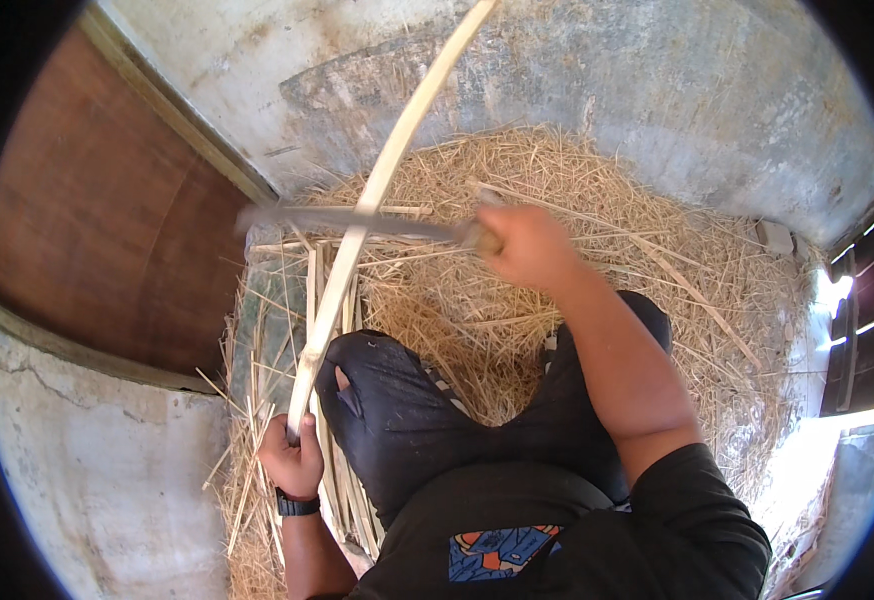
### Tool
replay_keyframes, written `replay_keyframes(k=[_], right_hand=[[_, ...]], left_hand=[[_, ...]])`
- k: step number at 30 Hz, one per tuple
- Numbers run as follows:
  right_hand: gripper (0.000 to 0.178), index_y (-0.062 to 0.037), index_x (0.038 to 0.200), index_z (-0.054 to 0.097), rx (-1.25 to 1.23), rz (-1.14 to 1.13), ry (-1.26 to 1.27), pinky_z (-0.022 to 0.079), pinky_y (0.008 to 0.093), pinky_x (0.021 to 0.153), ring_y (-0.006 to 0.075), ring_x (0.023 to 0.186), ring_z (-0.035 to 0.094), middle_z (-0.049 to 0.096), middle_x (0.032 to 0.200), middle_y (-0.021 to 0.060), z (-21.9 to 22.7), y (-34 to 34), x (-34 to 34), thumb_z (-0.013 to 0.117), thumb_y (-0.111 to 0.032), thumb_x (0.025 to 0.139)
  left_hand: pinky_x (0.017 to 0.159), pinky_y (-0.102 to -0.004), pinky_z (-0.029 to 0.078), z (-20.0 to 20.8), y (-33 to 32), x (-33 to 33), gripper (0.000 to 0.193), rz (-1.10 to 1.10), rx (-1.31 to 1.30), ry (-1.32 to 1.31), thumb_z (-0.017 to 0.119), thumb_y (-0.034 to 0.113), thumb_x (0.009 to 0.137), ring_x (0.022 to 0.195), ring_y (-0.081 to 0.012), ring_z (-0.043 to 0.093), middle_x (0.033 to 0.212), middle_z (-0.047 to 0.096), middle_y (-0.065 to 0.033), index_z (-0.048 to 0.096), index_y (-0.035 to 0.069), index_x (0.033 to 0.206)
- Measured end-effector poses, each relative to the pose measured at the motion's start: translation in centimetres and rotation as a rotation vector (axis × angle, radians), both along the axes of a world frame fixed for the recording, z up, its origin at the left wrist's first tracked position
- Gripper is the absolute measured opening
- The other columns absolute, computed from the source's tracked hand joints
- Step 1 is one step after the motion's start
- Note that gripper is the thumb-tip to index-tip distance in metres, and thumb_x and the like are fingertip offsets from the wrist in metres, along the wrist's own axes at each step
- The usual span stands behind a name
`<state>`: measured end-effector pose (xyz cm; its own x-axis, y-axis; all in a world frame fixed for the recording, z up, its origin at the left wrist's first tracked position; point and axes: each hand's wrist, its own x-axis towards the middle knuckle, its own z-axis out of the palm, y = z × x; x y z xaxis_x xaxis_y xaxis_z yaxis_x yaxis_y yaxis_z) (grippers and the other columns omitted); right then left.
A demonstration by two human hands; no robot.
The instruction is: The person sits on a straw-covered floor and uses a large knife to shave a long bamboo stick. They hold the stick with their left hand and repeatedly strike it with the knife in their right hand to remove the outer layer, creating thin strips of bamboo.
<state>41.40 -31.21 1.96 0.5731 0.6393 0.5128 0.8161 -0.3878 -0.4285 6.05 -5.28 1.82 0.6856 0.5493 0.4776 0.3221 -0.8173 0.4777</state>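
Note:
A long, pale bamboo strip (pixel 335 285) slants from low left up to the top of the view. Its lower end is gripped by my left hand (pixel 294 458), beside my left knee. My right hand (pixel 529 247) is closed round the handle of a long-bladed knife (pixel 397 222) in front of my knees. The blade, smeared by motion, points left and crosses the strip about halfway up; whether it cuts in or only passes over it, I cannot tell.
Straw-like shavings (pixel 547 180) cover the floor round my legs. Several split strips (pixel 347 490) lie along my left side. A brown wooden panel (pixel 117 200) stands at the left, a worn grey wall (pixel 657 110) ahead. A small block (pixel 775 236) sits at the right by the wall.

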Motion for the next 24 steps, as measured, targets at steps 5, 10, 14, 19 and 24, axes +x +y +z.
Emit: replay_keyframes(k=[5,10,14,19,24], right_hand=[[0.018,-0.0103,0.099,0.071,-0.108,-0.025,0.254,0.051,0.0391,0.061,0.0252,0.062,0.064,0.066,0.070,0.0107,0.6,0.5,0.6,0.073,-0.022,0.086],[0.022,-0.0116,0.104,0.072,-0.159,-0.035,0.342,0.053,0.0411,0.069,0.0267,0.065,0.066,0.067,0.070,0.0113,-0.9,0.7,0.9,0.074,-0.023,0.085],[0.021,-0.0117,0.106,0.071,-0.292,0.088,0.196,0.055,0.0411,0.073,0.0284,0.073,0.069,0.070,0.084,0.0144,2.3,1.9,-3.2,0.071,-0.021,0.087],[0.027,-0.0143,0.115,0.071,-0.021,-0.123,0.464,0.056,0.0415,0.079,0.0290,0.079,0.070,0.072,0.087,0.0127,-0.4,0.7,1.6,0.067,-0.021,0.089],[0.025,-0.0137,0.113,0.071,-0.031,-0.179,0.656,0.055,0.0445,0.082,0.0337,0.082,0.069,0.072,0.088,0.0131,-1.6,0.8,2.3,0.064,-0.020,0.089]], left_hand=[[0.051,-0.0366,0.042,-0.3,-0.3,0.9,0.030,0.019,0.071,0.011,0.077,0.026,0.088,0.051,-0.0252,0.054,0.061,0.057,-0.0132,0.064,0.000,0.086],[0.050,-0.0380,0.042,-0.2,0.4,0.9,0.033,0.029,0.143,0.112,0.078,0.030,0.088,0.050,-0.0271,0.054,0.059,0.056,-0.0131,0.064,0.000,0.086],[0.049,-0.0381,0.041,0.0,-1.1,1.2,0.033,-0.010,-0.021,0.114,0.076,0.032,0.090,0.049,-0.0270,0.053,0.057,0.055,-0.0121,0.064,0.001,0.084],[0.050,-0.0397,0.042,-0.1,-0.1,0.4,0.034,-0.028,0.052,0.199,0.075,0.033,0.090,0.051,-0.0324,0.057,0.058,0.057,-0.0142,0.065,0.001,0.083],[0.048,-0.0372,0.038,-0.7,-1.2,-1.9,0.038,-0.022,-0.182,0.274,0.074,0.034,0.092,0.047,-0.0217,0.048,0.054,0.050,-0.0094,0.061,0.001,0.078]])
